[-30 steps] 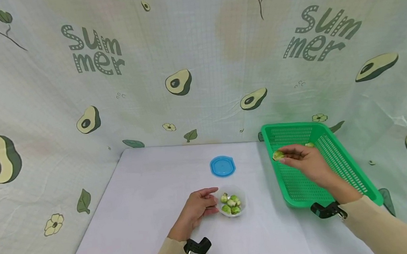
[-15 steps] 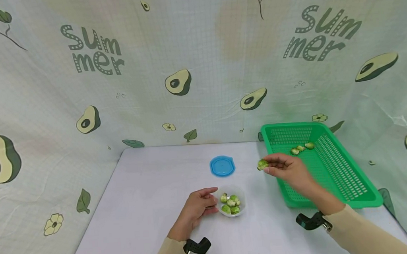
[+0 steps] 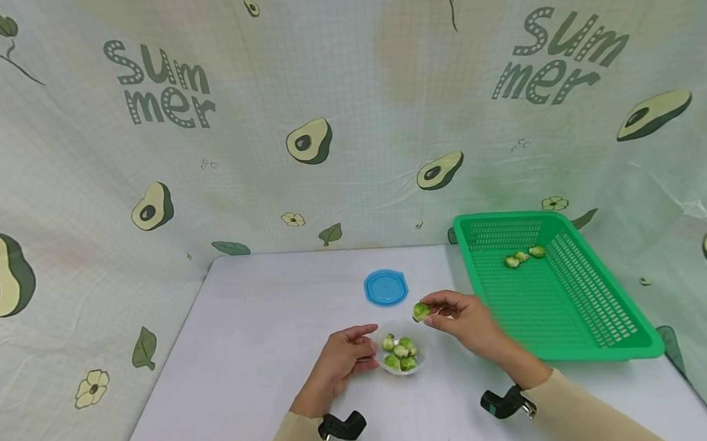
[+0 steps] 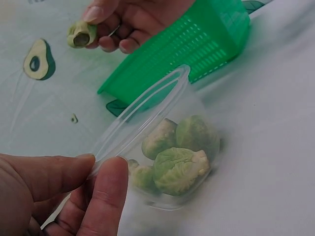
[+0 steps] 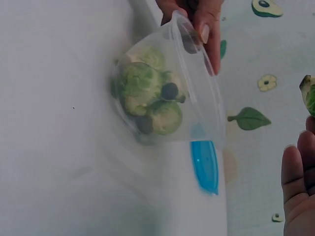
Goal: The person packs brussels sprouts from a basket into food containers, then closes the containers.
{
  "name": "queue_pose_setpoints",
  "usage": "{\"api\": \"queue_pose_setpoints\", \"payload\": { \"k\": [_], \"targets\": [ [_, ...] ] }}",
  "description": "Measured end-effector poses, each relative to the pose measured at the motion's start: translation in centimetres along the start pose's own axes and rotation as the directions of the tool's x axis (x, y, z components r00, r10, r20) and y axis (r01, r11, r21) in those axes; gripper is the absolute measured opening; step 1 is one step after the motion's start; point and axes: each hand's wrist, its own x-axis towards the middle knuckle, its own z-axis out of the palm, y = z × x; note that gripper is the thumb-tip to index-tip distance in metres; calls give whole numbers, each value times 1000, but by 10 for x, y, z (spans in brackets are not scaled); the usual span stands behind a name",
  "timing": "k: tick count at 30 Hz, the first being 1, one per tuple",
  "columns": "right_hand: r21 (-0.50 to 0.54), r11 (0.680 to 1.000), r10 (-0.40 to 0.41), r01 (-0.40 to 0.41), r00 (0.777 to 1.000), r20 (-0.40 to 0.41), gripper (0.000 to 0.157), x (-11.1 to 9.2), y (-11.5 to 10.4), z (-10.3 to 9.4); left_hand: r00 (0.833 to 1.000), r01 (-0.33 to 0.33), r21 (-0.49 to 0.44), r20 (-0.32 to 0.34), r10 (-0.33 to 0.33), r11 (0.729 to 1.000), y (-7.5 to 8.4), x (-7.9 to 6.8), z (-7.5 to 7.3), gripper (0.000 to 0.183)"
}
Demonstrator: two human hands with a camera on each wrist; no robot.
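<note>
A clear plastic tub stands on the table with several Brussels sprouts inside. My left hand pinches its rim from the left, thumb and finger meeting on the edge in the left wrist view. Just beyond the tub's right side, my right hand pinches a single Brussels sprout between thumb and fingertips, raised above rim height. The cut stem end of that sprout shows in the left wrist view; the right wrist view catches only part of it at the edge.
Behind the tub a blue lid lies flat on the white table. To the right stands a green plastic basket with 3 Brussels sprouts near its back. An avocado-print cloth hangs behind and at the sides.
My right hand has carried its sprout leftward from over the basket to beside the tub, uncovering the sprouts in the basket. The left hand has stayed at the tub's rim.
</note>
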Motion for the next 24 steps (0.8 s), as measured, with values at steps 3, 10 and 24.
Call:
{"api": "queue_pose_setpoints", "payload": {
  "k": [3, 10, 24],
  "targets": [
    [-20, 1000, 8, -8, 1000, 5, 26, 1, 7, 12, 1000, 5, 3, -1, -5, 1000, 0, 0, 0, 47],
    [-11, 1000, 18, -18, 1000, 10, 24, 2, 21, 36, 1000, 2, 7, 0, -2, 1000, -1, 1, -1, 46],
    [-113, 990, 90, -87, 996, 23, 26, 0, 34, 57, 1000, 2, 11, 6, -2, 1000, 1, 0, -1, 47]
  ]
}}
